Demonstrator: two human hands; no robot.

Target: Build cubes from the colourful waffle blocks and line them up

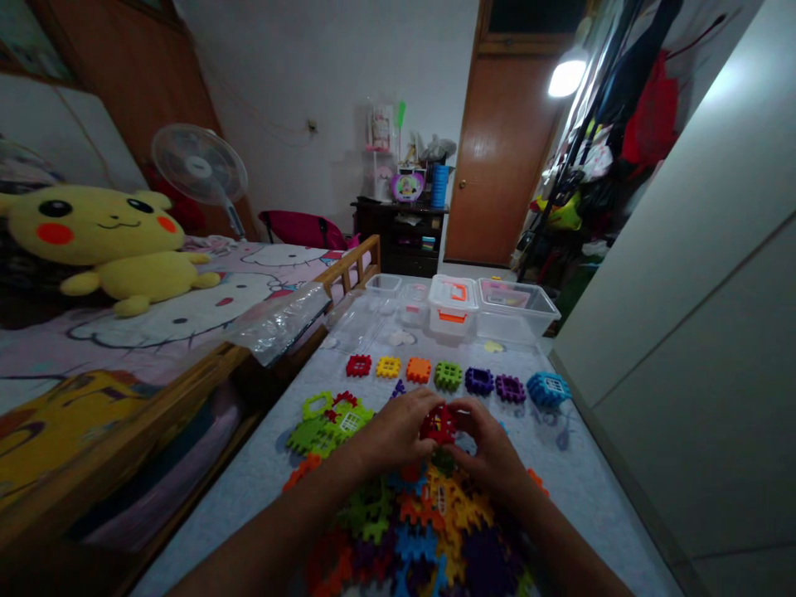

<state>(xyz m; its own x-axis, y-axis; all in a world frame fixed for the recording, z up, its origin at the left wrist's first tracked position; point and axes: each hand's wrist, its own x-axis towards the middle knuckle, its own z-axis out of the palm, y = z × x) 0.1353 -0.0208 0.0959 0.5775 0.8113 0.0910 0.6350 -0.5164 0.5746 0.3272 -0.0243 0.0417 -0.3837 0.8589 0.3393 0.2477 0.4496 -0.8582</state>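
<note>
Between my left hand [407, 427] and my right hand [485, 439] is a red toothed building block [440, 424], with the fingers of both hands closed on its sides. It is held above a pile of loose toothed pieces in orange, yellow, blue, green and purple [416, 543]. Farther up the table, a row of similar blocks runs from a red block [359, 366] through a yellow block [388, 366], an orange block [419, 370] and a green block [448, 376] to purple ones and a blue block [548, 388]. Green pieces [323, 431] lie left of my left hand.
Clear plastic boxes [519, 311] and a lidded box with orange latches [453, 303] stand at the table's far end. A wooden bed rail [236, 361] borders the left side, with a yellow plush toy [124, 240] beyond. A pale cabinet [690, 332] rises on the right.
</note>
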